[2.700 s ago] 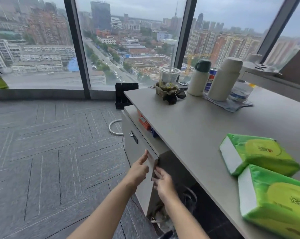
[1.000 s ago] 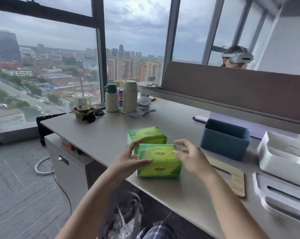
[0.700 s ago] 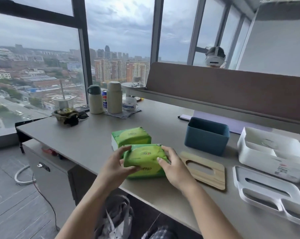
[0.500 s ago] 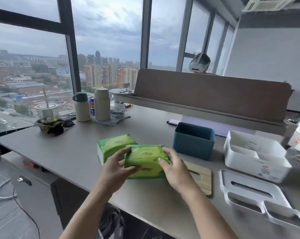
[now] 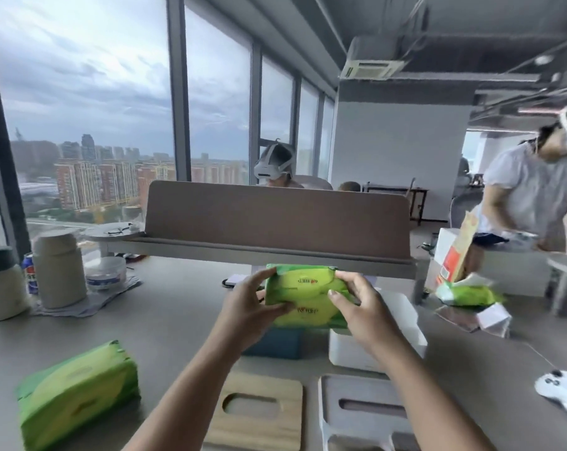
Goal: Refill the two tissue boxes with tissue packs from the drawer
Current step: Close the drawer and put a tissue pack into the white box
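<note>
Head view shows both hands raised over the bench (image 5: 177, 320), clamped on one green tissue pack (image 5: 303, 296). The left hand (image 5: 248, 312) grips its left end, the thumb on the front face; the right hand (image 5: 361, 312) grips the right end, the fingers curled over the top edge. The pack hangs in the air, above and just in front of the blue tissue box (image 5: 272, 343) and the white tissue box (image 5: 378, 343). Both boxes stand open, side by side. Their lids lie nearer to the person: the wooden lid (image 5: 259, 415) before the blue box, the white lid (image 5: 363, 415) before the white one. A second tissue pack (image 5: 77, 395) lies on the bench at the left, well apart from the boxes.

The step in hand is, I think, to put the held pack in one box; none is filled yet, as far as I can see. To do it well, the pack should be turned so that its long side follows the long side of the box and its opening faces up. Then lower it level, both ends together. The pack is soft and full, so a hard squeeze will bend it. If it catches on the rim, press the corners in one after one, not the middle. The picture is a little blurred, so the opening strip I cannot tell.
</note>
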`<state>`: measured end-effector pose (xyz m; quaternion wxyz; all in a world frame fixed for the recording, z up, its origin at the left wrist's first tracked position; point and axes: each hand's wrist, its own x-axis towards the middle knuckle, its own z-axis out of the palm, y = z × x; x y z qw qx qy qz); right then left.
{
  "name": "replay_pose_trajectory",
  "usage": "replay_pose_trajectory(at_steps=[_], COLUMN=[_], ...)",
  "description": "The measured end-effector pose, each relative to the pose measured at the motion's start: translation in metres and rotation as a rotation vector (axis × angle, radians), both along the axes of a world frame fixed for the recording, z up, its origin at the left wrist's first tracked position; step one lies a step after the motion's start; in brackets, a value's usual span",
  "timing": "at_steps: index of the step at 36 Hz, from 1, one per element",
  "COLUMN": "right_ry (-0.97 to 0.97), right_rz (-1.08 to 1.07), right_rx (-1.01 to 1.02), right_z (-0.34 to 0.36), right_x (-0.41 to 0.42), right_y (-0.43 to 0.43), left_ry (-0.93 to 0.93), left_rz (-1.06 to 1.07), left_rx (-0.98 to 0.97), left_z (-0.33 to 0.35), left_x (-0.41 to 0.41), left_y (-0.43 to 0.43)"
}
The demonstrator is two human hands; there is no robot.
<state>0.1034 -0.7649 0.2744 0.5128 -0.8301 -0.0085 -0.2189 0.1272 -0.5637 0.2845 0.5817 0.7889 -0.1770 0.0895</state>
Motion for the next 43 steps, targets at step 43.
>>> replay_pose_trajectory(at_steps=[43], right_ry=[0.262], right_rz=[-0.199], right_rx=[-0.307], right_z=[-0.030], right_x=[0.075], right_y=[-0.153], left_ry=[0.054], left_rz=[-0.051], left_rx=[0.393], left_z=[-0.036], left_x=[0.107], left_y=[-0.171])
